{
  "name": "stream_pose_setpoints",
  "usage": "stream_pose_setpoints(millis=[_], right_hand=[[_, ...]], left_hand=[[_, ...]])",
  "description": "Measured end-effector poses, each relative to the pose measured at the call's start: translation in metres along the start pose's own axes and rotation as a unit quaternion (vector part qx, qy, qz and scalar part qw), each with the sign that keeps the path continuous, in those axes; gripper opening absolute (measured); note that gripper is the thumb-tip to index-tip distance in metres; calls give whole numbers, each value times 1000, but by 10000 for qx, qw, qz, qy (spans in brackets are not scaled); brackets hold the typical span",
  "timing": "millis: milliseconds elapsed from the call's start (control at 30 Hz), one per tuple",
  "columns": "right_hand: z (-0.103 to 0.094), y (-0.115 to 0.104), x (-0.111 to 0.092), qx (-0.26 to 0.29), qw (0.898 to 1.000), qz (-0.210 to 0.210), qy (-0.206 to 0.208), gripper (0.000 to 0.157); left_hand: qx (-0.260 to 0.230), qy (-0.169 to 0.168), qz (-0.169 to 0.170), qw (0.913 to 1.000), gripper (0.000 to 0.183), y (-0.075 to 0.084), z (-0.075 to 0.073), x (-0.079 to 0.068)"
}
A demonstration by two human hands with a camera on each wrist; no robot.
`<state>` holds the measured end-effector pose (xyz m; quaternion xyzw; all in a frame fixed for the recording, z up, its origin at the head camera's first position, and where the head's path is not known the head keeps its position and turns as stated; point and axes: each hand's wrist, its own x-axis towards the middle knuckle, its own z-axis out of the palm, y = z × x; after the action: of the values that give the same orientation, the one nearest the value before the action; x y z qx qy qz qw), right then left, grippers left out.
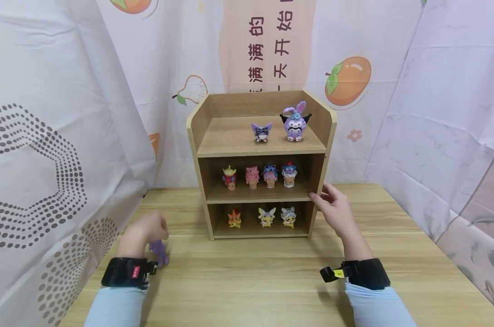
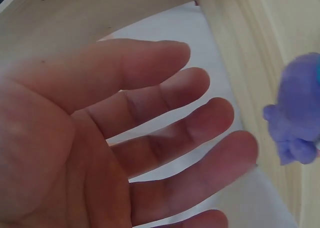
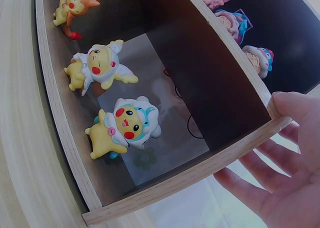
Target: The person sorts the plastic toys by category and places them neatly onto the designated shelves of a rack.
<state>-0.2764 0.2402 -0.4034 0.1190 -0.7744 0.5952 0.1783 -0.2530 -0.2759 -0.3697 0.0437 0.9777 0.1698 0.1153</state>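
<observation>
My left hand (image 1: 149, 229) is above the tabletop at the left, fingers loosely extended with nothing between them in the left wrist view. Close to it a purple toy figure (image 1: 160, 253) is on the wood; its front is mostly hidden. My right hand (image 1: 334, 209) grips the right side of a small wooden shelf (image 1: 263, 154), thumb on the front edge at the middle board and fingers along the outer face of the side panel. Just inside that panel stand a yellow figure in a white hood (image 3: 117, 128) and one with white ears (image 3: 97, 68).
On the top board are a small purple-eared figure (image 1: 261, 132) and a larger purple bunny-eared one (image 1: 294, 125). The middle board bears several figures, among them a pink ice-cream one (image 1: 252, 177). Down at the left stands an orange-hooded figure (image 1: 234, 218). Patterned curtains (image 1: 149, 54) hang behind.
</observation>
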Motion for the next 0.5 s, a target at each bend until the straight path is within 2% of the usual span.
stream_pose_setpoints(millis=[233,500], right_hand=[[0,2,0,-10,10000,5,-7,53],[-1,3,0,-35,10000,0,-5,52]], left_hand=[[-385,-81,-108,9992,7,-8,12,-2],[-690,-297,-345,9966,17,-7,21,-4]])
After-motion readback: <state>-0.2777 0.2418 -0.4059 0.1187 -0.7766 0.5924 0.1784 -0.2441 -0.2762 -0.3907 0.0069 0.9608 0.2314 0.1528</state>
